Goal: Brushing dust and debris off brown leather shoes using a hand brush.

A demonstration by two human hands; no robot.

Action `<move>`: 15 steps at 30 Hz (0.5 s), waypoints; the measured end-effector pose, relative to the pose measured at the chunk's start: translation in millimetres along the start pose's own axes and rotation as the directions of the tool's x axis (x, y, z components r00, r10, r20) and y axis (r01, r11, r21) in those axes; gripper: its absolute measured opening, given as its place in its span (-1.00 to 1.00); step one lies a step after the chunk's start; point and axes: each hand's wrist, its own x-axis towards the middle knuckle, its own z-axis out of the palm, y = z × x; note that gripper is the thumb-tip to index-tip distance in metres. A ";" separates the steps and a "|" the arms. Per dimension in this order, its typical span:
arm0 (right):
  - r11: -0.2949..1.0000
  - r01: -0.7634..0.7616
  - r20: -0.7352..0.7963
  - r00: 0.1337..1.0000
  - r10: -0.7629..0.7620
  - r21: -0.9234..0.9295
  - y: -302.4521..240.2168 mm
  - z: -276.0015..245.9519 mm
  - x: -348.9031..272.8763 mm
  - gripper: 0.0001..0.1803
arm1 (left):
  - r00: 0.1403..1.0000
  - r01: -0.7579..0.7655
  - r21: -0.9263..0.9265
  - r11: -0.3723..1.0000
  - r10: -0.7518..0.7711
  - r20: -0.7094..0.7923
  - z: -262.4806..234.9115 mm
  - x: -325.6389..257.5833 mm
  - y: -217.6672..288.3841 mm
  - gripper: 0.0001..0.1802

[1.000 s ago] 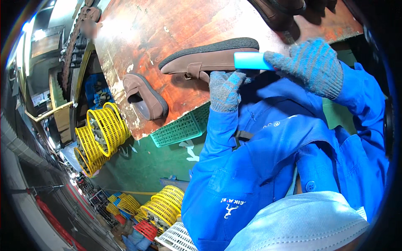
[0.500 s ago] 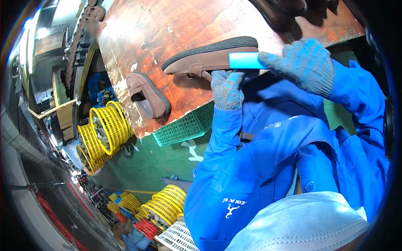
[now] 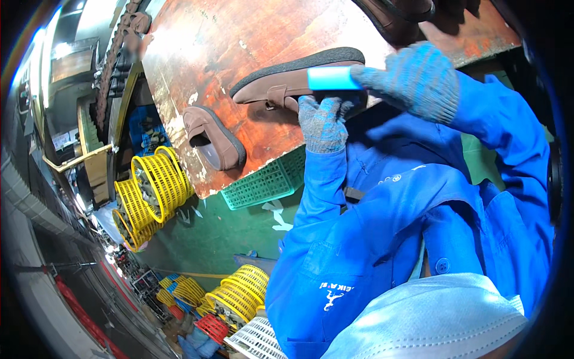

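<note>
A brown loafer [image 3: 263, 90] with a dark grey sole lies on its side on the worn reddish table, its toe pointing left. My left hand [image 3: 323, 122], in a grey and blue knitted glove, grips this shoe at the opening near the heel. In my gloved right hand [image 3: 418, 84] is a flat light-blue bar-shaped tool [image 3: 332, 78], laid against the shoe's side near the heel; its exact kind does not show. A second brown loafer [image 3: 218, 140] stands to the left, near the table's edge, apart from both hands.
More dark brown shoes [image 3: 397, 18] sit at the far right of the table [image 3: 239, 45]. A green plastic crate [image 3: 263, 182] is below the near edge. Yellow baskets [image 3: 158, 185] are stacked at the left, with other yellow baskets [image 3: 239, 293] and a white basket [image 3: 257, 338] farther down.
My right hand has moved left and slightly up with the light-blue tool, along the shoe's side. The held loafer has shifted slightly; my left hand keeps its grip.
</note>
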 end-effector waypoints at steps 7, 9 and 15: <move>0.994 -0.051 -0.074 0.995 0.059 0.101 7.3 -4.1 12.8 -0.56 | 0.997 0.047 0.030 0.998 -0.048 0.059 12.1 5.9 12.6 -0.64; 0.982 -0.061 -0.064 0.995 0.074 0.181 -0.4 3.4 40.7 -0.57 | 0.999 -0.002 0.019 1.000 0.002 0.042 0.0 8.4 0.8 -0.63; 0.996 -0.001 0.035 0.999 -0.002 0.087 4.5 -9.2 -3.3 -0.50 | 0.993 -0.059 -0.057 0.997 0.064 0.095 -3.6 8.1 4.1 -0.60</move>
